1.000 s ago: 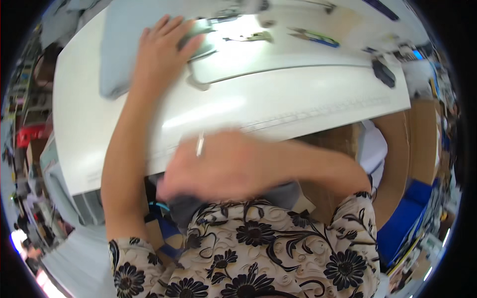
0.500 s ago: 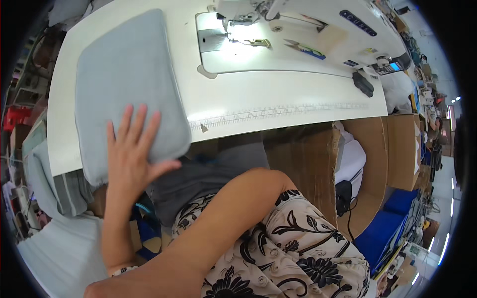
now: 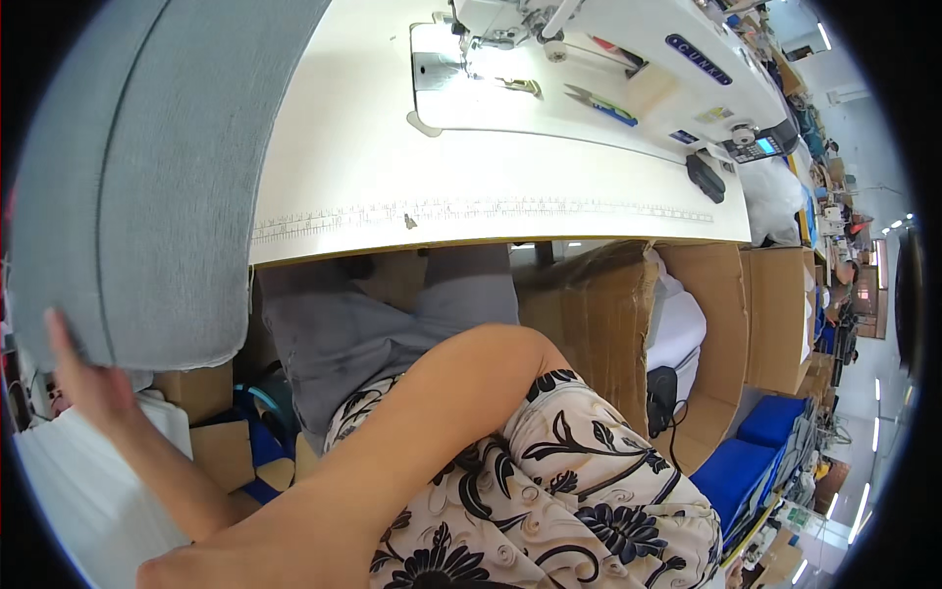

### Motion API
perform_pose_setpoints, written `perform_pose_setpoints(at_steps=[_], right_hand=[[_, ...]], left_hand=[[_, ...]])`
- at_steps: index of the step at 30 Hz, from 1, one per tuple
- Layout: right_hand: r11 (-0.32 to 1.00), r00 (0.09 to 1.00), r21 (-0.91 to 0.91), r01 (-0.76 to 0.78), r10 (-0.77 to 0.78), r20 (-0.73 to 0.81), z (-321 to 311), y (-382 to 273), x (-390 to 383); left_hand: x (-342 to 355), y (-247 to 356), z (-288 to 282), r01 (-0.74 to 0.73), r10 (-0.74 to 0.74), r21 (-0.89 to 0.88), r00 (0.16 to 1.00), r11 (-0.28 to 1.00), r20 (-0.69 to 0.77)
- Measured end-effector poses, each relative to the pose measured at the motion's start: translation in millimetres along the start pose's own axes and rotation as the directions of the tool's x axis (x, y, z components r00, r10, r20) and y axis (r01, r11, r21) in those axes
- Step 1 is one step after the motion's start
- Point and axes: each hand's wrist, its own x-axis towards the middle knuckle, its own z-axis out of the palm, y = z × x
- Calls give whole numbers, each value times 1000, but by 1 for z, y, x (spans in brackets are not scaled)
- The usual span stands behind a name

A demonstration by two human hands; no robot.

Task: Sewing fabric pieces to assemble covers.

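Note:
A large grey cushion [image 3: 186,187] with rounded corners fills the left side, raised above the sewing table and showing a long seam. My left hand [image 3: 96,388] is at its near lower edge. One digit lies on the upper face, while the others pass out of sight beneath, gripping the edge. Bent across my lap, my right arm runs to the lower left. Only the back of my right hand [image 3: 182,567] shows at the picture's bottom, its fingers hidden.
The white table [image 3: 334,177] carries a sewing machine [image 3: 628,44] with its lamp lit, thread snips [image 3: 601,105] and a printed ruler strip [image 3: 549,208]. Under its right side stands an open cardboard box [image 3: 721,344] holding white fabric. White cloth [image 3: 98,491] hangs at lower left.
The cushion has come up off the table and shifted left and nearer, now showing a seamed face. My left hand went from lying flat on it to gripping its near edge.

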Motion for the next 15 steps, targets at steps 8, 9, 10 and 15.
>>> perform_pose_setpoints(at_steps=[8, 9, 10, 15], right_hand=[[936, 924, -281, -210, 96, -371, 0, -82, -47], [943, 924, -260, -207, 101, -369, -1, -87, -42], [891, 969, -438, -117, 6, -247, -4, -92, -33], [784, 996, -621, -6, 57, 62, -11, -98, -23]], left_hand=[[-46, -110, 13, 239, -236, 86, 971, 967, -36], [-50, -103, 10, 238, -233, 99, 971, 966, -55], [-47, -95, 10, 194, -191, 84, 981, 977, -38], [-31, -90, 53, -157, 157, 79, 988, 984, 13]])
